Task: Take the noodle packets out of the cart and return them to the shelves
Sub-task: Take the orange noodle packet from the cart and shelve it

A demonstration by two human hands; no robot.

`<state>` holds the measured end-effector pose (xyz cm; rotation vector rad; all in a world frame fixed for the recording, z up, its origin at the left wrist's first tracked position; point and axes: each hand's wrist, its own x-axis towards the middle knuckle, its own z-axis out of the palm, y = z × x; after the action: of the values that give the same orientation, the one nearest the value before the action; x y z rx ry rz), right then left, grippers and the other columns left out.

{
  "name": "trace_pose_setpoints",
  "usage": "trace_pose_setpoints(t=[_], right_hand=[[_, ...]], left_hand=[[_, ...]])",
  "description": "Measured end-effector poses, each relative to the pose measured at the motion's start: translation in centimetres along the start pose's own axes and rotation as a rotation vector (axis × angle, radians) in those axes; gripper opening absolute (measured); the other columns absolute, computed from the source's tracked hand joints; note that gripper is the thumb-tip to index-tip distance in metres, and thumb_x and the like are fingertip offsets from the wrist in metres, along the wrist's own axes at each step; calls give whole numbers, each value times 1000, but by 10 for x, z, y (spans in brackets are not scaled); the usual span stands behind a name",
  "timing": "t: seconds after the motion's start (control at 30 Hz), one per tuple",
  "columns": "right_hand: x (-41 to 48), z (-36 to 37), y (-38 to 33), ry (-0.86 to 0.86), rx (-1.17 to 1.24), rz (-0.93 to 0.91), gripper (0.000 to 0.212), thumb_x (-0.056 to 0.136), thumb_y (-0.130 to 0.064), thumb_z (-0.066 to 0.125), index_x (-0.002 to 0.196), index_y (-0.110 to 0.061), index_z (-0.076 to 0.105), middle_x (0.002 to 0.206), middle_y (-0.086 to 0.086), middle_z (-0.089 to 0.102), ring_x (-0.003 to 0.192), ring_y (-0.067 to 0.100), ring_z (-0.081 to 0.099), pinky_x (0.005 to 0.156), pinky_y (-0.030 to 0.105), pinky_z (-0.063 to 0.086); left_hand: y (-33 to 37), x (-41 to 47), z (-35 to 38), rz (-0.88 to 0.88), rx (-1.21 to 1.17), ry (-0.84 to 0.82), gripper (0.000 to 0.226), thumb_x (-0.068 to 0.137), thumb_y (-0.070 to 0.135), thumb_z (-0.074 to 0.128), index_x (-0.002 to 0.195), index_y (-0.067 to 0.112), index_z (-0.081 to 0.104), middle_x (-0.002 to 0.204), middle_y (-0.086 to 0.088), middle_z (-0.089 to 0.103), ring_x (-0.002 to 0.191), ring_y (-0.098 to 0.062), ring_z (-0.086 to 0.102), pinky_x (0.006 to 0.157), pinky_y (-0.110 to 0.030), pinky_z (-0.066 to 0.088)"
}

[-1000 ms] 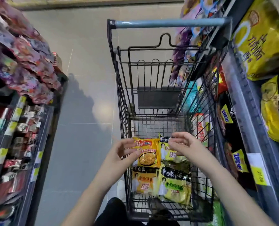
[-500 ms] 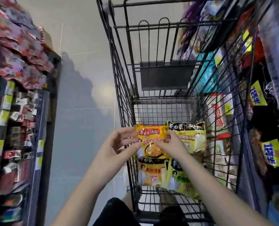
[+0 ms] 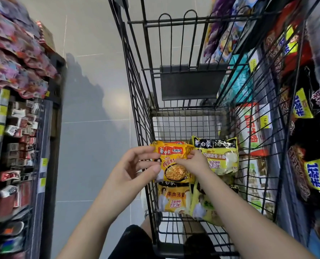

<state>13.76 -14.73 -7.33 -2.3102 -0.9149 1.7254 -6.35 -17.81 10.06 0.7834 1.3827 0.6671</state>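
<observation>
A black wire cart (image 3: 142, 116) stands in front of me with several noodle packets in it. Both hands hold an orange-yellow packet (image 3: 174, 165) at the cart's left side: my left hand (image 3: 134, 169) grips its left edge from outside the wires, my right hand (image 3: 194, 161) pinches its upper right part. A yellow-and-black packet (image 3: 219, 154) lies just right of it. Two more yellow packets (image 3: 174, 199) (image 3: 204, 208) lie lower in the cart, partly hidden by my right forearm.
Shelves of packaged noodles (image 3: 303, 109) run close along the cart's right side, with yellow price tags. On the left a shelf unit (image 3: 20, 128) holds small red and pink snack packs. Grey tiled floor (image 3: 91, 109) lies between it and the cart.
My right hand left the yellow-and-black packet and came onto the orange packet beside my left hand. The view has moved closer and lower over the cart.
</observation>
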Motion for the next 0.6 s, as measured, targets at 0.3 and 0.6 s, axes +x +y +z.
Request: trace_pose_setpoints(t=[0.3, 0.6], right_hand=[[-6, -4, 3, -3, 10, -22, 70, 79, -24, 89, 139, -9, 56, 114, -2, 58, 104, 19, 58, 94, 35, 52], [-20, 2, 12, -1, 86, -140, 56, 78, -29, 88, 123, -25, 55, 133, 3, 60, 122, 21, 58, 90, 34, 50]], left_hand=[[-2, 1, 3, -11, -24, -7, 41, 84, 16, 73, 125, 18, 64, 118, -3, 73, 110, -31, 68, 86, -20, 56], [-5, 2, 7, -23, 0, -12, 45, 81, 18, 74, 125, 18, 64, 117, -2, 73, 100, -15, 70, 82, -18, 56]])
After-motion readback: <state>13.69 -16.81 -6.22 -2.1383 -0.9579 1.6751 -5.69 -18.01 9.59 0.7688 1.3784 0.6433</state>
